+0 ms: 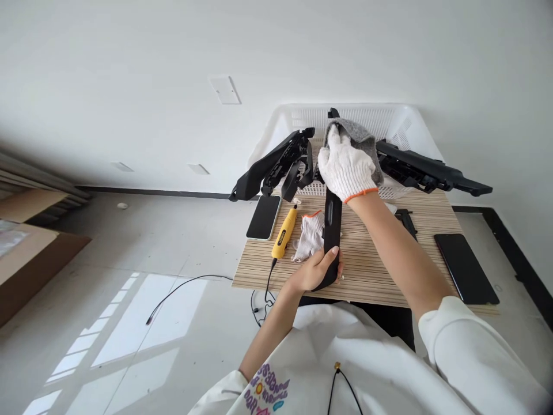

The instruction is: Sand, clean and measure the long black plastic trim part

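Observation:
A long black plastic part (332, 222) runs from the table's near edge up toward the white basket. My left hand (319, 268), bare, grips its lower end with the thumb on top. My right hand (348, 164) wears a white knit glove with an orange cuff and presses a grey cloth (360, 135) over the upper portion of that part. The cloth hides some of the part there. Just left of the part, a second white glove (310, 239) lies on the tabletop, beside a yellow corded rotary tool (285, 231).
Black plastic parts (276, 164) lean over the left side of the white basket (408, 118); others (432, 167) jut out right. The wooden table (380, 276) also bears a phone (263, 217) at left and a larger black phone (466, 268) at right. Cables hang near the floor.

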`<state>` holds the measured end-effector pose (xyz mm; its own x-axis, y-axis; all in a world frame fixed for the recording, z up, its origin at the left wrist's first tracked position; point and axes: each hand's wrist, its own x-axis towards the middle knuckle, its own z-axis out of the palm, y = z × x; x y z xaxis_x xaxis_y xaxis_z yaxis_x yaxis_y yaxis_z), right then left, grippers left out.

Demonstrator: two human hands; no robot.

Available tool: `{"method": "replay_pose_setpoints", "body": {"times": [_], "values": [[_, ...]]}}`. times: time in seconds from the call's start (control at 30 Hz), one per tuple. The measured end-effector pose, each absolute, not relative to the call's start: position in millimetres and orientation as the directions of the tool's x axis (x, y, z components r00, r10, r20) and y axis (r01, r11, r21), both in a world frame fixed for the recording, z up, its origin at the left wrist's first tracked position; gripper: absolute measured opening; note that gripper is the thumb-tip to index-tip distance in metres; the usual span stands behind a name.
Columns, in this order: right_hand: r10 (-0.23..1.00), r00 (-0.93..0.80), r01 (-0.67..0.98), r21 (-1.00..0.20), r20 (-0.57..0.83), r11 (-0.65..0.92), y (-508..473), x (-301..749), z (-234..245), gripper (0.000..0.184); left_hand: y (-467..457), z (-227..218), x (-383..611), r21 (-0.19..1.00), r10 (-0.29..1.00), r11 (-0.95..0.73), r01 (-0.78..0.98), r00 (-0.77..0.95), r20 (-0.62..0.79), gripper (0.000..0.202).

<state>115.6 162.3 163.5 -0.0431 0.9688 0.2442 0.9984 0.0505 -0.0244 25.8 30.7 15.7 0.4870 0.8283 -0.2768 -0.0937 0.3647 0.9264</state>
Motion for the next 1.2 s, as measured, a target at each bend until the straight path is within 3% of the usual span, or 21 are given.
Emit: {"method": "replay_pose_setpoints", "body": {"times": [0.6, 0.9, 1.2], "values": [[0.977, -0.058, 0.990, -0.115, 0.205, 0.083, 157.4, 124.9, 150.9, 0.067, 30.3, 13.6, 26.4, 0.928, 0.820, 0.362, -0.084, 0.502, -0.274, 0.053], [0.987, -0.067, 0.959, -0.265, 0.143, 0.104, 210.1, 129.6, 158.5, 0.064, 32.0, 4.9, 26.2, 0.916, 0.831, 0.385, -0.110, 0.473, -0.292, 0.054], [0.974, 0.073, 0.987, -0.155, 0.216, -0.040, 171.9, 121.7, 157.1, 0.062, 31.0, 5.1, 29.0, 0.916, 0.843, 0.388, -0.099, 0.440, -0.309, 0.059]]}}
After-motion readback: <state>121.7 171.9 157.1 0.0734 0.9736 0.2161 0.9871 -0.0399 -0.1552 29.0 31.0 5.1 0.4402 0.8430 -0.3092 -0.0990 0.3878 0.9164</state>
